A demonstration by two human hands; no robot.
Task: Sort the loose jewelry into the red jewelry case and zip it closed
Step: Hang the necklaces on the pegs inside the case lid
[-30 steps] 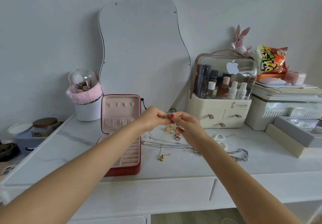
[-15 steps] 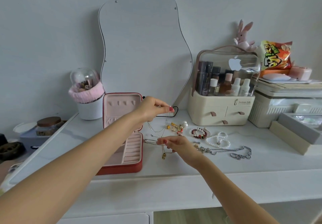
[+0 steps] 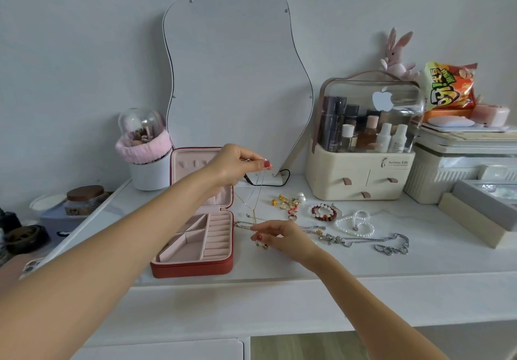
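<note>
Starting at the left, the red jewelry case [image 3: 195, 236] lies open on the tabletop [image 3: 363, 261], its lid standing upright at the back and its pink compartments bare as far as we can see. Just above the lid's right edge, our left hand [image 3: 235, 165] pinches the top of a thin gold necklace [image 3: 253, 208] between thumb and forefinger, fingers [image 3: 261, 162] clenched on the chain. From there the necklace hangs almost straight down, its long axis near vertical, just right of the case's right wall. At its lower end our right hand [image 3: 282, 238] sits low over the tabletop with its fingers curled at the pendant end; we judge they pinch it, though the contact is too small to be sure. So the chain runs taut between the two hands, beside the case, and the left hand is the nearer to it. Further right lie loose rings and earrings [image 3: 289, 204], a red bead bracelet [image 3: 324, 212], a pearl strand [image 3: 356, 224] and a silver chain [image 3: 391, 245].
</note>
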